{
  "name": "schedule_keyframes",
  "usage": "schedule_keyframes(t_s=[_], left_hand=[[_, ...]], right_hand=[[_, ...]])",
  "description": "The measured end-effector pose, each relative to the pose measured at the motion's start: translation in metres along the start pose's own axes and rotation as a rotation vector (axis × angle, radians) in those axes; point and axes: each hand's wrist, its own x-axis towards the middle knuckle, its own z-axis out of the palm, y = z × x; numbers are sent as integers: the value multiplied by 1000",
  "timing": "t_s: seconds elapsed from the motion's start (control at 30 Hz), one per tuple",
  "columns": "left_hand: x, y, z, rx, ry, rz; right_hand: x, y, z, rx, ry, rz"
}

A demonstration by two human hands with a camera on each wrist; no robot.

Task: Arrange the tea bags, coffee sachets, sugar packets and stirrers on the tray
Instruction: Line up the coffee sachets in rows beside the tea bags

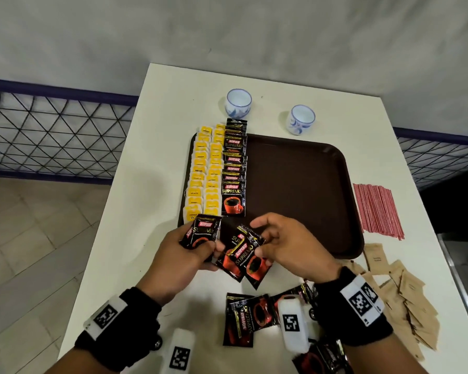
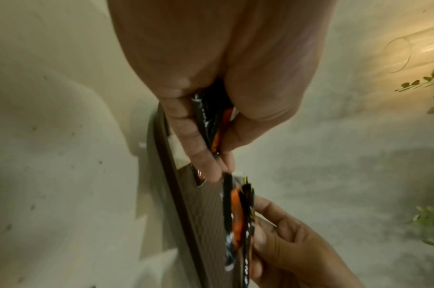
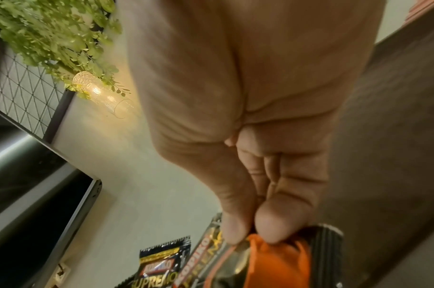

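A brown tray (image 1: 303, 184) lies on the white table (image 1: 152, 147). Along its left side stand two columns of yellow tea bags (image 1: 204, 174) and a column of black coffee sachets (image 1: 234, 168). My left hand (image 1: 189, 249) grips a small stack of coffee sachets (image 1: 200, 233) above the tray's near left corner. My right hand (image 1: 278, 244) pinches a fan of coffee sachets (image 1: 243, 257), thumb and fingers on them in the right wrist view (image 3: 277, 259). In the left wrist view both held bunches (image 2: 211, 124) show edge-on.
Loose coffee sachets (image 1: 243, 319) lie near the table's front edge. Red stirrers (image 1: 377, 210) sit right of the tray, brown sugar packets (image 1: 405, 298) at the front right. Two white-and-blue cups (image 1: 238, 102) stand behind the tray. A mesh fence (image 1: 52, 130) runs on the left.
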Motion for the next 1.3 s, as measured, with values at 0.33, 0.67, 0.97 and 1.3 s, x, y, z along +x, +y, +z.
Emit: schedule_keyframes(t_s=[0.33,0.67,0.97,1.3], left_hand=[[-5,12,-20,42,-244,22],[-5,22,-32,403,-299,179],[9,26,-65,362,56,184],[8,-2,-66,87,115,-10]], right_hand=[[16,-8,11,33,16,-27],[20,-6,8,178,-266,162],[28,9,-14,350,122,233],[71,2,3,253,300,187]])
